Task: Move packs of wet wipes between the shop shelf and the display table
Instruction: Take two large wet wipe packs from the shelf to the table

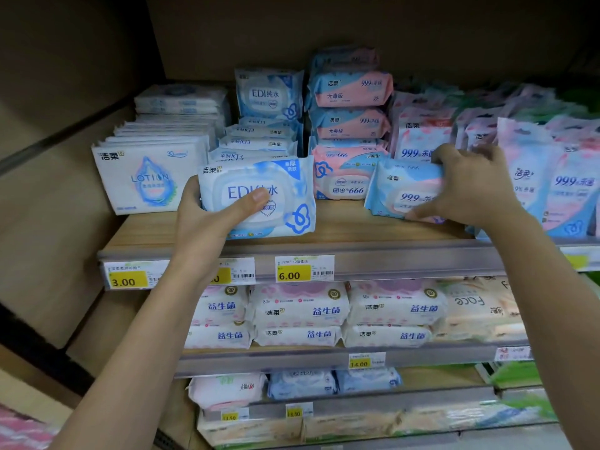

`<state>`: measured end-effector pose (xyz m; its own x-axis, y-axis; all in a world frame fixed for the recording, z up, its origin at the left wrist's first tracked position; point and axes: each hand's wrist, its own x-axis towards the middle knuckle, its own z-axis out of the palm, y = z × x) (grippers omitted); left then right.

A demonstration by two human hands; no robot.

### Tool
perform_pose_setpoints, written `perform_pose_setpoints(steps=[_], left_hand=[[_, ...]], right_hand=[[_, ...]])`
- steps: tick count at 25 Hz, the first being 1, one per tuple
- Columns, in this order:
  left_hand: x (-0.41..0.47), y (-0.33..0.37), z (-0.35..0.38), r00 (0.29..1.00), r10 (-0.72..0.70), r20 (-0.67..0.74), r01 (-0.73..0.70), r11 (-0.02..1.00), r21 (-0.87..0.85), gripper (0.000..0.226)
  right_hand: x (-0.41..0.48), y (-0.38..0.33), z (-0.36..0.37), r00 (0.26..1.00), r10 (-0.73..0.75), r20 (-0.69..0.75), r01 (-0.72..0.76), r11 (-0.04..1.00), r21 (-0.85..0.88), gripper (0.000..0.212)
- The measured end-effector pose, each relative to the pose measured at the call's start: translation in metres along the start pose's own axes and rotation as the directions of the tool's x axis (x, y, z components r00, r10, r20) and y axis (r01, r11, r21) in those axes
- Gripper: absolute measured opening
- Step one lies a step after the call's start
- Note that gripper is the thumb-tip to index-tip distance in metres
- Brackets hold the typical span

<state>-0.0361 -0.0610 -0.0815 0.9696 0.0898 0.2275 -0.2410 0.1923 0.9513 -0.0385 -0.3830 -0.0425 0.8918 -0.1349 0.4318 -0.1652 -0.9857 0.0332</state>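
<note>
Currently left grip [207, 219] curls round EDI pack [259, 196], right grip [470, 186] clasps 99.9 pack [402, 190]; slick film could slip, toppling neighbouring stack [350, 123].

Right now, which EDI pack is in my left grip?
The frontmost EDI pack, at the front edge of the shelf: your left grip holds its left end, thumb across its face. The other EDI packs sit behind it, untouched.

The 3.00 price tag [125, 280] and 6.00 price tag [293, 274] show yellow panels. A 14.00 price tag [359, 363] sits lower.
</note>
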Motion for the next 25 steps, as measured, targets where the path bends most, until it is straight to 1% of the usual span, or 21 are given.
perform_pose_setpoints(steps=[2, 3, 4, 6, 8, 9, 11, 12, 14, 16, 18, 20, 22, 23, 25], left_hand=[[-0.003, 0.001, 0.0, 1.0, -0.008, 0.01, 0.009, 1.0, -0.03, 0.057], [-0.005, 0.001, -0.001, 1.0, -0.014, 0.014, 0.014, 0.999, -0.043, 0.057], [-0.006, 0.001, -0.003, 1.0, -0.019, 0.017, 0.02, 0.998, -0.053, 0.056], [-0.011, 0.0, -0.006, 0.999, -0.029, 0.023, 0.031, 0.998, -0.061, 0.059], [-0.017, -0.002, -0.01, 0.999, -0.038, 0.022, 0.039, 0.998, -0.055, 0.064], [-0.02, -0.003, -0.012, 0.999, -0.041, 0.019, 0.042, 0.998, -0.05, 0.067], [-0.027, -0.002, -0.018, 0.999, -0.052, 0.016, 0.052, 0.997, -0.053, 0.075], [-0.031, -0.001, -0.021, 0.998, -0.056, 0.011, 0.057, 0.997, -0.056, 0.077], [-0.039, 0.002, -0.03, 0.999, -0.051, -0.012, 0.051, 0.997, -0.062, 0.075], [-0.049, 0.007, -0.04, 0.999, -0.045, -0.031, 0.042, 0.997, -0.069, 0.068], [-0.063, 0.012, -0.051, 0.999, -0.031, -0.037, 0.028, 0.997, -0.071, 0.062], [-0.081, 0.015, -0.063, 0.999, -0.017, -0.035, 0.014, 0.998, -0.067, 0.064], [-0.103, 0.015, -0.076, 0.998, -0.024, -0.06, 0.021, 0.999, -0.045, 0.077], [-0.114, 0.013, -0.082, 0.995, -0.035, -0.088, 0.031, 0.999, -0.039, 0.081], [-0.139, 0.004, -0.093, 0.985, -0.061, -0.159, 0.058, 0.998, -0.018, 0.082]], right_hand=[[-0.007, -0.007, -0.001, 0.998, -0.006, -0.054, 0.016, 0.982, 0.189, 0.091], [-0.011, -0.013, -0.001, 0.997, 0.01, -0.073, 0.013, 0.951, 0.31, 0.087], [-0.017, -0.018, 0.001, 0.996, 0.035, -0.076, 0.002, 0.894, 0.447, 0.085], [-0.027, -0.029, 0.01, 0.993, 0.08, -0.089, 0.002, 0.73, 0.683, 0.088], [-0.034, -0.038, 0.021, 0.986, 0.155, -0.06, -0.041, 0.577, 0.815, 0.097], [-0.037, -0.044, 0.024, 0.978, 0.207, -0.005, -0.101, 0.498, 0.861, 0.099], [-0.041, -0.053, 0.026, 0.953, 0.286, 0.103, -0.2, 0.336, 0.92, 0.097], [-0.042, -0.056, 0.026, 0.944, 0.305, 0.126, -0.21, 0.263, 0.942, 0.098], [-0.046, -0.063, 0.019, 0.936, 0.325, 0.134, -0.184, 0.131, 0.974, 0.106], [-0.051, -0.073, 0.01, 0.933, 0.34, 0.118, -0.125, -0.002, 0.992, 0.114], [-0.057, -0.085, 0.002, 0.94, 0.329, 0.092, -0.06, -0.107, 0.992, 0.109], [-0.07, -0.1, -0.006, 0.954, 0.282, 0.098, -0.056, -0.152, 0.987, 0.107], [-0.089, -0.119, -0.005, 0.971, 0.204, 0.126, -0.094, -0.161, 0.983, 0.105], [-0.1, -0.129, 0.0, 0.976, 0.166, 0.145, -0.117, -0.169, 0.979, 0.096], [-0.124, -0.145, 0.012, 0.979, 0.079, 0.186, -0.167, -0.202, 0.965, 0.078]])
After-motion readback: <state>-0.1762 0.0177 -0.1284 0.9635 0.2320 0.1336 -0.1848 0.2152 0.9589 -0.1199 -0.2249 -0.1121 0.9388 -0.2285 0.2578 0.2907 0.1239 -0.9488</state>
